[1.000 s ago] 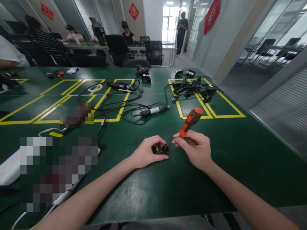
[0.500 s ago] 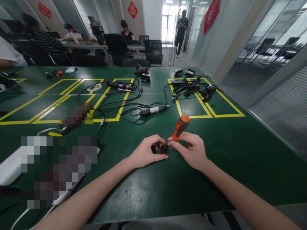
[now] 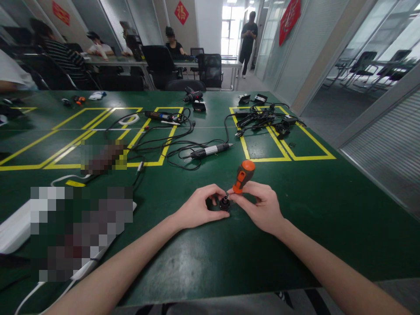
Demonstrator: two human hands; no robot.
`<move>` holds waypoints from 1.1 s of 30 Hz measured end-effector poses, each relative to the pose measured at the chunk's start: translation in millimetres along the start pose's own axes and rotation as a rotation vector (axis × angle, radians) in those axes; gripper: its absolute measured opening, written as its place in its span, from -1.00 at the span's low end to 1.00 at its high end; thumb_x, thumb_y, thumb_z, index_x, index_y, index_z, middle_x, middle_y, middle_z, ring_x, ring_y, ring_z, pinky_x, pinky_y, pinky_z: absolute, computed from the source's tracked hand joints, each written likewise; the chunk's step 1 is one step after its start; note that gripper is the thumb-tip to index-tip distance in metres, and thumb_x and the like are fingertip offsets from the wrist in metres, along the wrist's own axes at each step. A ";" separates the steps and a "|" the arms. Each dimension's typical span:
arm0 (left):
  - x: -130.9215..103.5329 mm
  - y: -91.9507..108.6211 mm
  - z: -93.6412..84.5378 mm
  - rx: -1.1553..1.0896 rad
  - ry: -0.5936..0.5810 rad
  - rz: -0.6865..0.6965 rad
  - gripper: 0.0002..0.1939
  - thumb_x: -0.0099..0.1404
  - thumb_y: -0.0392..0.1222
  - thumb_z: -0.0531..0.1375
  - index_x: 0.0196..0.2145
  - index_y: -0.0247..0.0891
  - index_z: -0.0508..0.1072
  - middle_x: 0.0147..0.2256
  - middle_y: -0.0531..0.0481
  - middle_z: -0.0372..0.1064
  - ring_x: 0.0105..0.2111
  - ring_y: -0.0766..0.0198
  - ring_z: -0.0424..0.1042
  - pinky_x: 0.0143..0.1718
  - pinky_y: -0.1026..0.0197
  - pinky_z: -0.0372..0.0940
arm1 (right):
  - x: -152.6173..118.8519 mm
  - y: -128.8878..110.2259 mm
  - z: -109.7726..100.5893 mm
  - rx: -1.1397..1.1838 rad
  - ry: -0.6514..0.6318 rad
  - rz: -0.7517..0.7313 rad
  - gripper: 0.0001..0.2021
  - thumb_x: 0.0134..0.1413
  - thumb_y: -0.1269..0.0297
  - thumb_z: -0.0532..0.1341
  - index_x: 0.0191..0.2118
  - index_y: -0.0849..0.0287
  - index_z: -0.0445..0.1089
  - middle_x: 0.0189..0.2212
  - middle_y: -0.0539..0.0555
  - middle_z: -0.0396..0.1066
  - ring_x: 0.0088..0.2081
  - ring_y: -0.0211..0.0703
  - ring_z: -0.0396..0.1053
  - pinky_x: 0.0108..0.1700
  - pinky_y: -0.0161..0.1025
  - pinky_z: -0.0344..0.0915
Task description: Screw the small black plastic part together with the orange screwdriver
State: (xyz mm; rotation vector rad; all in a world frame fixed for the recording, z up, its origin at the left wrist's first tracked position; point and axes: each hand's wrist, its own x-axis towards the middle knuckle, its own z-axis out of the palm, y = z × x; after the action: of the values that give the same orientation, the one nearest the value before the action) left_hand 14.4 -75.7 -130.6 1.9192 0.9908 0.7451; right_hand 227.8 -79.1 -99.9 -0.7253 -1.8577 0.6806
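Note:
My left hand (image 3: 201,206) curls its thumb and fingers around a small black round part (image 3: 225,204) with a metal piece at its centre, low over the table. Held upright, slightly tilted, an orange and grey screwdriver (image 3: 242,178) has its handle uppermost. The thumb and fingers of my right hand (image 3: 260,204) close around its lower end, beside the black part. The fingertips hide most of the shaft, so I cannot tell whether the tip touches the part.
Beyond my hands lie an electric screwdriver (image 3: 211,151) and its looped black cable. A tangle of black tools (image 3: 257,118) sits at the back right, a cordless drill (image 3: 193,95) at the far edge. Blurred-out objects (image 3: 95,227) and white cords occupy the left. People sit behind.
The screwdriver and my right hand have shifted slightly left, closer to the black part, and the handle stands a little more upright. My left hand has hardly moved.

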 end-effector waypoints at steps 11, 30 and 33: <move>-0.4 -8.3 -10.9 -0.078 -0.084 -0.006 -0.67 0.22 -0.13 0.41 -0.10 -0.29 0.54 -0.19 -0.02 0.48 -0.28 0.31 0.42 -0.23 0.26 0.34 | 0.0 -3.1 -1.8 0.090 -0.010 0.095 -0.87 0.22 0.43 0.32 -0.16 0.15 0.61 -0.31 0.05 0.62 -0.30 -0.18 0.57 -0.17 -0.25 0.51; -1.7 -6.8 -9.5 -0.062 -0.072 -0.004 -0.64 0.24 -0.19 0.37 0.00 -0.25 0.56 -0.13 -0.03 0.55 -0.28 0.31 0.47 -0.20 0.26 0.37 | -2.2 -2.5 -2.1 0.330 -0.018 0.255 -0.95 0.19 0.42 0.33 -0.29 0.14 0.55 -0.36 0.00 0.48 -0.42 -0.29 0.44 -0.35 -0.32 0.42; -1.9 -7.2 -8.5 -0.087 -0.049 -0.011 -0.57 0.23 -0.21 0.38 0.06 -0.26 0.54 -0.14 -0.04 0.57 -0.29 0.31 0.50 -0.20 0.26 0.39 | -3.2 -3.7 -1.4 0.388 -0.038 0.286 -0.93 0.22 0.41 0.30 -0.22 0.14 0.54 -0.39 -0.01 0.49 -0.43 -0.29 0.46 -0.32 -0.31 0.44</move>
State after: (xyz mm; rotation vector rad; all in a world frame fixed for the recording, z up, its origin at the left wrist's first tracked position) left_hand 4.3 -71.4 -133.1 1.8470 0.9235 0.7198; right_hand 229.5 -83.7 -98.6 -0.7270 -1.6008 1.2071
